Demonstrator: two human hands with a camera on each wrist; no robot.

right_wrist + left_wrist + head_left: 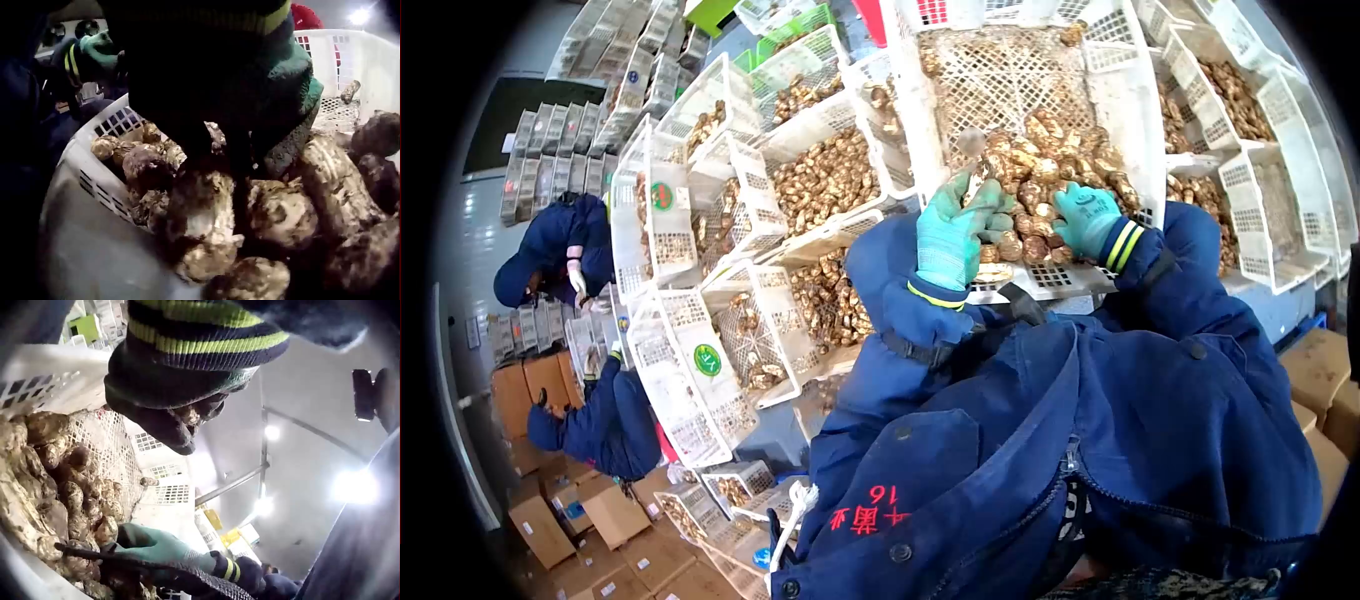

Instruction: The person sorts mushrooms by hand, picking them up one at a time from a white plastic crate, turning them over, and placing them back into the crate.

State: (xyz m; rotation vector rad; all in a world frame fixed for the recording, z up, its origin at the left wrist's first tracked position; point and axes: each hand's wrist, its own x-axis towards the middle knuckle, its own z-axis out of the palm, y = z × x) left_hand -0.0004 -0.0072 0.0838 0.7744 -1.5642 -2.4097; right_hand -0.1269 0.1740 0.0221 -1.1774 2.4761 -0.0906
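Observation:
My left hand (960,228), in a teal glove, holds a mushroom (977,182) upright between thumb and fingers above the near left of a white crate (1142,130). In the left wrist view a bit of that mushroom (189,415) shows among the darkened fingers. My right hand (1088,218), gloved alike, reaches down onto the pile of brown, soil-flecked mushrooms (1040,150) at the crate's right side. The right wrist view shows its fingers pointing down among the mushrooms, right over a thick-stemmed mushroom (203,215); I cannot tell whether they grip it.
White crates of mushrooms (825,180) stand close on my left, more crates (1240,100) on my right. Two people in blue, one higher (560,245) and one lower (615,415), work at the far left. Cardboard boxes (615,515) lie on the floor; others (1315,370) stand at right.

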